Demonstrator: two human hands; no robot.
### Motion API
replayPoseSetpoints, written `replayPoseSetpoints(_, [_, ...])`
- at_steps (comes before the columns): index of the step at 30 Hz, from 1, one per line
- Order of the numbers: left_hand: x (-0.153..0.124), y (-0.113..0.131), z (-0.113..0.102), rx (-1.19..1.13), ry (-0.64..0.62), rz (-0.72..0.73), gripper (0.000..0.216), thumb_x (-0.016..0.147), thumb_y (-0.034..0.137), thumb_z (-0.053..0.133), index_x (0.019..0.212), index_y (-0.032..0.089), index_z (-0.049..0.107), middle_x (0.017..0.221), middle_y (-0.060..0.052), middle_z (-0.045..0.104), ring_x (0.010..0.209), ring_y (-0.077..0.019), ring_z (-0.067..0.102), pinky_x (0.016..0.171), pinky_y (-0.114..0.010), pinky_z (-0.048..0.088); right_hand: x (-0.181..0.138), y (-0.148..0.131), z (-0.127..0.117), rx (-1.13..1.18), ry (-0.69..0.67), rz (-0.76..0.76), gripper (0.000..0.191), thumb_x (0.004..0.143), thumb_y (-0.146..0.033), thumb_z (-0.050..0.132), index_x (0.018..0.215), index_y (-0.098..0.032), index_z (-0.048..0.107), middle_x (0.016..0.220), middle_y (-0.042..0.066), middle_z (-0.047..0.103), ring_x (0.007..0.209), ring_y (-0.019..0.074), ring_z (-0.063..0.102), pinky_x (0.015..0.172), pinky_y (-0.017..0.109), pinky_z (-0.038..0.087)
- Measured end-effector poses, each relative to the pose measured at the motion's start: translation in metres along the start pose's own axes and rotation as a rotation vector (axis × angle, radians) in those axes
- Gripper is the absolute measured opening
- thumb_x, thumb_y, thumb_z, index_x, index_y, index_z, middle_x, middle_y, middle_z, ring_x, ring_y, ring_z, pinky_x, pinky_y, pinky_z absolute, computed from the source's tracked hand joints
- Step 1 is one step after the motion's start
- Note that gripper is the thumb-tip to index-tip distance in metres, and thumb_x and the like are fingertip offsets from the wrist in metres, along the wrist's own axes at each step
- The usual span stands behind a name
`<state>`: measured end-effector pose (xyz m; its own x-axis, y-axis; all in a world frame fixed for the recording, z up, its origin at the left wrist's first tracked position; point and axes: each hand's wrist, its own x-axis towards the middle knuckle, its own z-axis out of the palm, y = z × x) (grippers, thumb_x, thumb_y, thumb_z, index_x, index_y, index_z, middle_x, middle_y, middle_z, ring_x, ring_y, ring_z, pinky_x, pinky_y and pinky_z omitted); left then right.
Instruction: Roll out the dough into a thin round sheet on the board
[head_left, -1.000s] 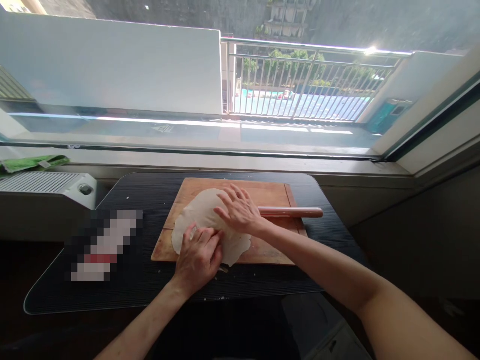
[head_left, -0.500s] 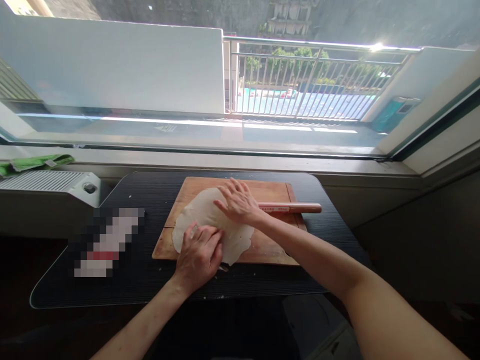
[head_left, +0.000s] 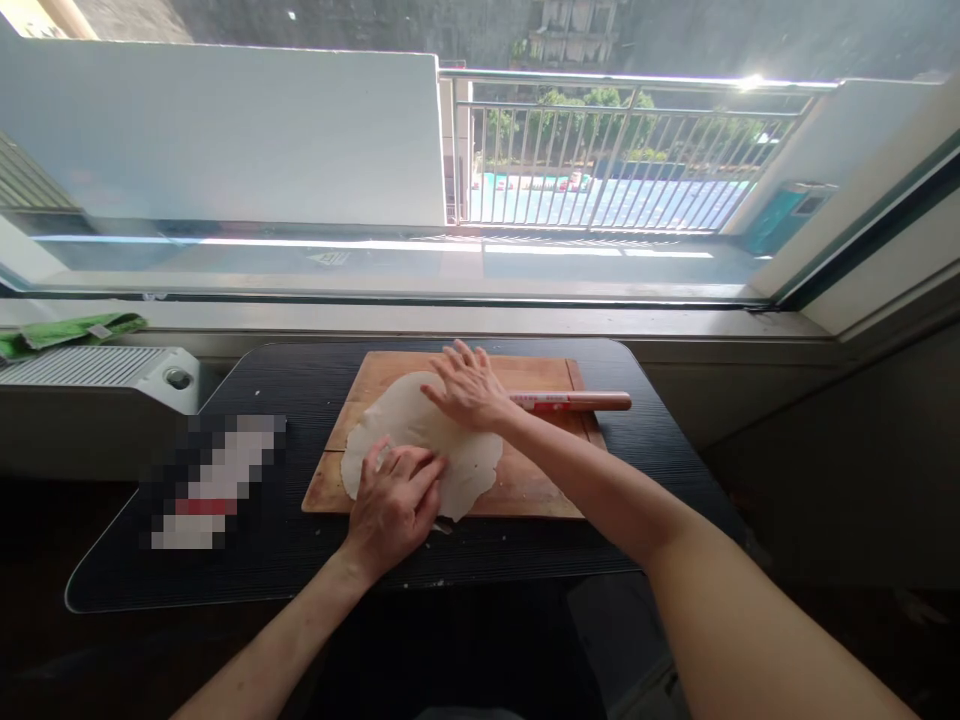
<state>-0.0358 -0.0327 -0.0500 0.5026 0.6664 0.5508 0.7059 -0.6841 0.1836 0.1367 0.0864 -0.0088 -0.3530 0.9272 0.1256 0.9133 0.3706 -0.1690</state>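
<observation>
A thin, pale sheet of dough [head_left: 469,465] with an uneven edge lies on a wooden cutting board [head_left: 551,490]. My left hand [head_left: 397,500] rests palm down on its near part, fingers bent and somewhat apart, fingertips against the dough. Farther back, my right hand [head_left: 469,388] lies over the far right part of the sheet with fingers spread. Just right of that hand, a rolling pin [head_left: 592,401] with a red and white label lies across the board, its right end sticking out past the edge. My right hand and wrist hide its left end.
The board stands on a dark table [head_left: 300,560] dotted with white crumbs. A blurred-out item [head_left: 214,480] lies at the left. Behind the table are a window sill [head_left: 525,318] and glass. A white radiator [head_left: 150,370] with a green cloth [head_left: 75,332] stands at far left.
The view has shifted slightly. Both hands stay on the dough in nearly the same places, and the right hand's fingers look a little more stretched.
</observation>
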Motion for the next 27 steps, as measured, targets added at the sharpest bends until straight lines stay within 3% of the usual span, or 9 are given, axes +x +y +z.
replayPoseSetpoints(4, [0.000,0.000,0.000,0.013,0.005,-0.003,0.025,0.096,0.020,0.048,0.112,0.021,0.068,0.105,-0.008,0.069,0.103,-0.0238,0.062,0.113,-0.055,0.028,0.042,0.017,-0.010,0.038,-0.048,0.171,0.053,0.103,-0.049,0.031,0.146,-0.020,0.044,0.157,0.016,0.038,0.149,0.0326,0.023,0.116,0.058,0.022])
replayPoseSetpoints(6, [-0.001,0.000,0.000,0.011,0.008,-0.005,0.025,0.096,0.020,0.049,0.112,0.020,0.068,0.105,-0.008,0.069,0.103,-0.0238,0.062,0.113,-0.056,0.027,0.038,0.014,-0.011,0.051,-0.071,0.170,0.051,0.103,-0.050,0.032,0.143,-0.022,0.048,0.155,0.016,0.041,0.147,0.0331,0.026,0.114,0.058,0.026])
replayPoseSetpoints(11, [0.000,0.001,0.001,-0.001,-0.001,-0.014,0.026,0.095,0.019,0.049,0.114,0.020,0.068,0.107,-0.008,0.069,0.105,-0.0244,0.061,0.114,-0.056,0.028,-0.003,-0.008,0.002,0.008,-0.033,-0.071,0.051,0.101,-0.053,0.038,0.137,-0.020,0.054,0.148,0.012,0.049,0.147,0.0292,0.026,0.118,0.050,0.022])
replayPoseSetpoints(14, [0.000,0.001,0.000,0.011,-0.015,-0.024,0.026,0.095,0.020,0.050,0.114,0.020,0.068,0.107,-0.009,0.070,0.106,-0.0250,0.061,0.114,-0.056,0.028,0.011,-0.002,0.002,-0.011,0.018,-0.013,0.051,0.102,-0.051,0.038,0.138,-0.018,0.052,0.151,0.014,0.045,0.149,0.0305,0.022,0.119,0.052,0.018])
replayPoseSetpoints(18, [0.000,0.002,-0.001,0.013,-0.020,-0.027,0.026,0.094,0.019,0.050,0.113,0.020,0.069,0.106,-0.008,0.070,0.106,-0.0250,0.062,0.114,-0.056,0.028,0.043,0.014,-0.006,-0.001,-0.016,0.112,0.047,0.103,-0.045,0.035,0.139,-0.018,0.050,0.152,0.018,0.043,0.146,0.0331,0.027,0.114,0.056,0.026])
replayPoseSetpoints(22, [0.000,0.001,-0.001,0.007,-0.017,-0.013,0.027,0.094,0.018,0.050,0.113,0.019,0.069,0.106,-0.009,0.070,0.106,-0.0250,0.061,0.114,-0.056,0.028,0.016,-0.003,-0.003,0.006,-0.035,0.064,0.051,0.103,-0.053,0.031,0.133,-0.020,0.055,0.145,0.015,0.050,0.142,0.0321,0.033,0.112,0.052,0.031])
replayPoseSetpoints(25, [0.001,0.001,-0.001,0.014,-0.023,-0.009,0.027,0.094,0.018,0.050,0.114,0.019,0.068,0.107,-0.009,0.069,0.105,-0.0252,0.060,0.112,-0.055,0.030,-0.012,-0.018,0.004,-0.003,0.020,-0.064,0.052,0.103,-0.057,0.032,0.133,-0.021,0.056,0.147,0.011,0.050,0.144,0.0290,0.030,0.116,0.048,0.027])
replayPoseSetpoints(27, [0.001,0.001,-0.001,0.017,-0.026,-0.012,0.027,0.095,0.019,0.050,0.114,0.019,0.068,0.107,-0.008,0.069,0.105,-0.0249,0.060,0.112,-0.055,0.030,-0.009,-0.017,0.004,-0.014,0.036,-0.053,0.053,0.103,-0.056,0.032,0.136,-0.020,0.054,0.149,0.011,0.048,0.146,0.0292,0.026,0.118,0.049,0.023])
